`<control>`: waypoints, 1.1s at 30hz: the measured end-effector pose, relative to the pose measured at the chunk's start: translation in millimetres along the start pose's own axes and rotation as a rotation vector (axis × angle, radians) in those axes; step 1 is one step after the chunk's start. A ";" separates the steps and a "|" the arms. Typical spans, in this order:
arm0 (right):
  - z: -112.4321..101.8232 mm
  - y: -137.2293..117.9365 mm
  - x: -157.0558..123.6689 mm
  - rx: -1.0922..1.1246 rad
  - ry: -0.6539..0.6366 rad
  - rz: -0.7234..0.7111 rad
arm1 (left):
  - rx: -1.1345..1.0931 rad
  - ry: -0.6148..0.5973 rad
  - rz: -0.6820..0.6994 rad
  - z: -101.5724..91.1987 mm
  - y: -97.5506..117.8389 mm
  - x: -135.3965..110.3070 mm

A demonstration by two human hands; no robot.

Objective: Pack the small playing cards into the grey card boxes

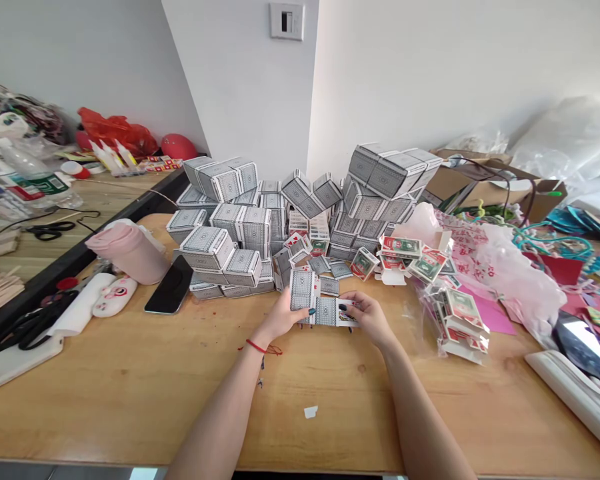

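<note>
Low over the front middle of the wooden table, my left hand [277, 319] pinches an upright grey-backed playing card [301, 290], with the thumb across its lower part. My right hand [369, 316] grips a sideways piece of playing cards [326, 311] that shows a grey back and, at the right end, part of a face card. The two pieces meet near my left thumb; whether they are joined I cannot tell. Behind them lie several loose cards [320, 265] and stacks of boxy blocks covered in the same grey card backs [207, 247].
More card-covered blocks [380, 175] rise at the back right. Red and green card boxes [461, 310] and a pink-white plastic bag [505, 260] lie to the right. On the left are a black phone [170, 288], a pink cup [130, 252] and black scissors [35, 320]. A paper scrap [311, 413] lies in front.
</note>
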State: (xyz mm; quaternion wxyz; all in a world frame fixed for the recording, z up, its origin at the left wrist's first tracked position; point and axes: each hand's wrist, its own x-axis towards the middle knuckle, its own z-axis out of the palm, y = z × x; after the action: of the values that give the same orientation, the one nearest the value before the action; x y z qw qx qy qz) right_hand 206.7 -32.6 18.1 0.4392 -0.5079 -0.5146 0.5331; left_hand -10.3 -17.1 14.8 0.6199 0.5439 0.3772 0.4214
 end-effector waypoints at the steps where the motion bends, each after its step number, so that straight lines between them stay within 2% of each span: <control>1: 0.7 -0.7 -0.4 -0.010 -0.009 -0.005 | 0.009 0.010 0.003 -0.2 -0.9 0.0; 10: 7.5 1.5 -0.3 -0.020 -0.051 -0.076 | 0.054 0.080 0.030 0.3 -4.8 1.6; 14: 8.2 -4.0 -0.5 0.097 0.006 -0.074 | 0.012 0.061 0.041 0.9 -4.0 4.0; 17: 10.4 -5.9 0.7 0.151 0.042 0.017 | 0.026 0.051 0.046 2.0 -4.5 4.4; 22: 13.9 6.7 6.1 0.206 0.169 0.078 | 0.060 0.079 0.106 3.4 -10.6 3.7; 28: 17.5 16.7 4.9 0.124 0.028 0.132 | 0.098 0.083 0.081 0.7 -11.0 2.6; 33: 21.6 12.4 1.4 0.071 0.023 0.079 | 0.099 0.086 0.078 0.9 -8.5 1.5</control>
State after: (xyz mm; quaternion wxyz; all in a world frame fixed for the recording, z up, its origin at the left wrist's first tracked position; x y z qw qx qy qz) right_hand 185.7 -34.4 4.7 0.4414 -0.5182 -0.4698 0.5620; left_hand -8.0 -16.5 6.5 0.5587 0.5695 0.4023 0.4491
